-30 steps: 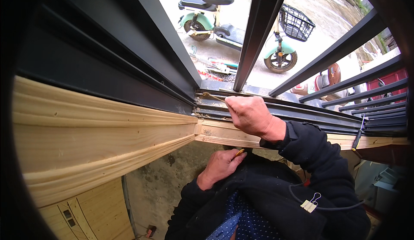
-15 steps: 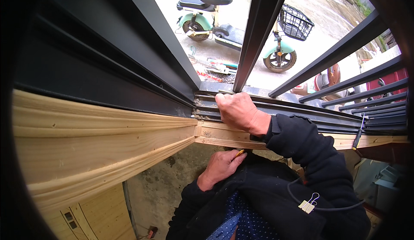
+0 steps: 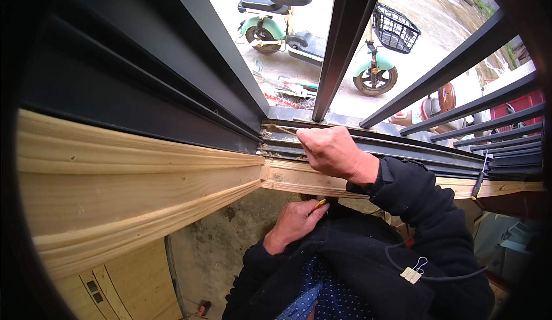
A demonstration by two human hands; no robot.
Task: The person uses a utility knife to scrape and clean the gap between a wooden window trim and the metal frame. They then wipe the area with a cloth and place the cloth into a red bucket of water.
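My right hand (image 3: 339, 153) is closed on a thin tan stick (image 3: 286, 130), whose far end points into the corner of the dark window track (image 3: 397, 150). Wood-coloured crumbs and dust lie in the grooves at that corner. Nearer my body, below the sill, my left hand (image 3: 296, 221) is closed on a small thing with a yellow end (image 3: 320, 204); most of it is hidden in the fist. The pale wooden sill (image 3: 310, 176) runs between the two hands.
Dark metal bars (image 3: 351, 44) rise beyond the track. A screwdriver (image 3: 478, 183) with a black handle rests across the sill at the right. Wooden trim (image 3: 144, 176) lines the left side. Outside stands a mint-green electric scooter (image 3: 307, 44).
My right hand has shifted to the right and slightly toward me, so the thin stick now shows at the track corner. My left hand stays where it was.
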